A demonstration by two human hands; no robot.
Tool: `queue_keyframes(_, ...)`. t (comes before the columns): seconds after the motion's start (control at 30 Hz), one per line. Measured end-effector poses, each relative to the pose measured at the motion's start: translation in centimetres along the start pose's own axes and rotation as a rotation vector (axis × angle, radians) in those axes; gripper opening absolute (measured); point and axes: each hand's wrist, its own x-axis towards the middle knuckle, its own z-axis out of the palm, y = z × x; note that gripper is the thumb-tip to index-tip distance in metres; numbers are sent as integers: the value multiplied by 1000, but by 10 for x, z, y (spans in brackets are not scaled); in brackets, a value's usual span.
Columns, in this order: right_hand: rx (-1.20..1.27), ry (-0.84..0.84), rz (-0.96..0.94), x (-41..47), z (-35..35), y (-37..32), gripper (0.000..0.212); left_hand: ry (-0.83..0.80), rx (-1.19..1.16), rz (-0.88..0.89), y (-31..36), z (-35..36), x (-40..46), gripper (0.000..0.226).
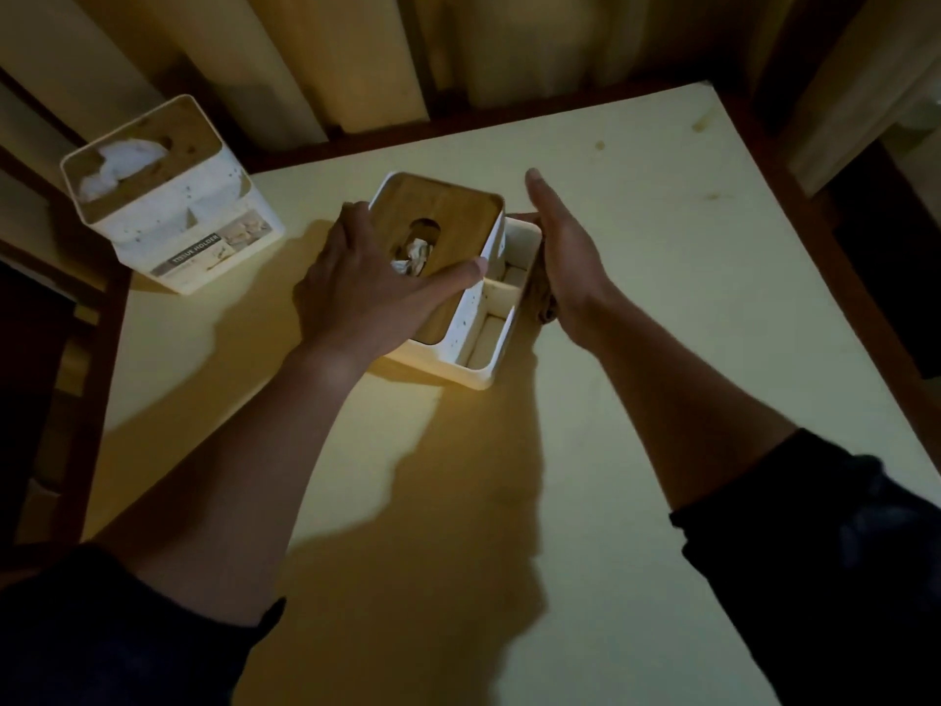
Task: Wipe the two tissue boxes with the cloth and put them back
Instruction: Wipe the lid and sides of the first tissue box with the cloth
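Note:
A white tissue box with a wooden lid [448,221] stands in the middle of the pale table [662,349], a tissue poking from its round hole. My left hand [366,293] lies spread over the lid and grips the box from above. My right hand [570,262] presses a dark crumpled cloth [542,303] flat against the box's right side wall, next to its open side compartments. The second tissue box [173,196], white with a wooden top, a tuft of tissue and a "TISSUE HOLDER" label, stands at the table's far left corner, untouched.
The table has a dark wooden border [840,277] and stops at a curtain [356,53] at the back. Dark furniture [30,349] stands to the left of the table. My arms cast broad shadows over the near part of the tabletop.

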Motion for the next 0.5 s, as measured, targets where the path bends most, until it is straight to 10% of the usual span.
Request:
queue_keyframes(0.23, 245, 282, -57, -61, 43, 23, 49, 25, 4, 0, 0, 2, 0, 122)
queue_keyframes(0.5, 39, 332, -238, -139, 89, 74, 98, 0, 10, 45, -3, -1, 1, 120)
